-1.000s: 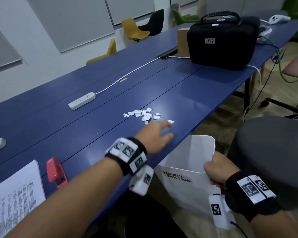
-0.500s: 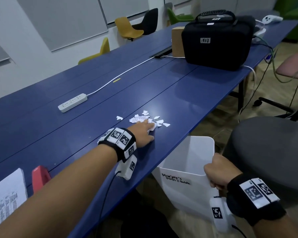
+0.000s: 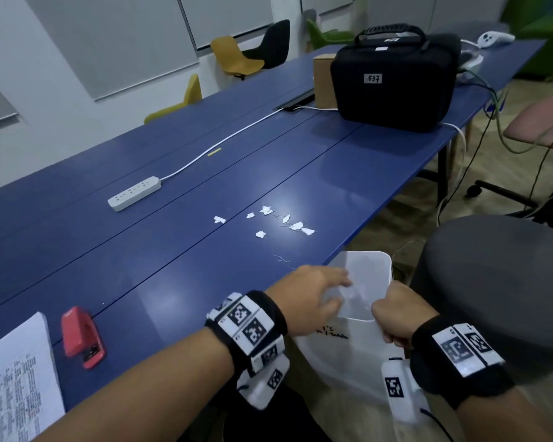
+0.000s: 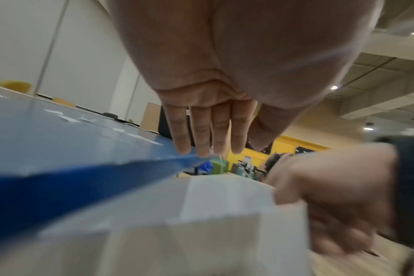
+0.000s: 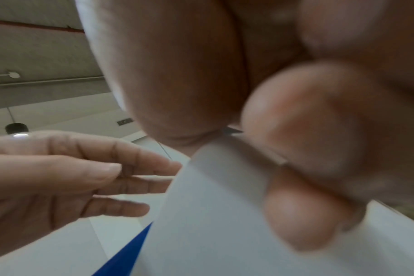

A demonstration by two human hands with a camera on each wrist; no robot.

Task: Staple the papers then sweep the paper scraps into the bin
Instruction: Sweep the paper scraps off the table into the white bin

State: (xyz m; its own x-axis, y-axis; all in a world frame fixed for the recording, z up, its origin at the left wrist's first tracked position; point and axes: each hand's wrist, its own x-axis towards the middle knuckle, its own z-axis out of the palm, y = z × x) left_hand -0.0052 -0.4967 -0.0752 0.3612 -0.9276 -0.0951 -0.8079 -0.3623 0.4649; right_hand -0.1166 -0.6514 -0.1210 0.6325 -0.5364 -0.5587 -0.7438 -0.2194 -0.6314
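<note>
White bin [image 3: 369,272] gripped at its rim by right hand [image 3: 396,311]; left hand [image 3: 313,293] flat-fingered above it.

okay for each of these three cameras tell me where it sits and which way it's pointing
Head: worn on the head, looking forward and down over the blue table; both forearms, left hand and right hand show.
Left wrist: looks along the flat left palm, past the table edge.
Right wrist: looks along fingers gripping the rim.
Shared: all three show the white bin.

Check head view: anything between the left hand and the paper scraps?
Only bare blue table with faint thread-like bits, between the left hand and paper scraps.
</note>
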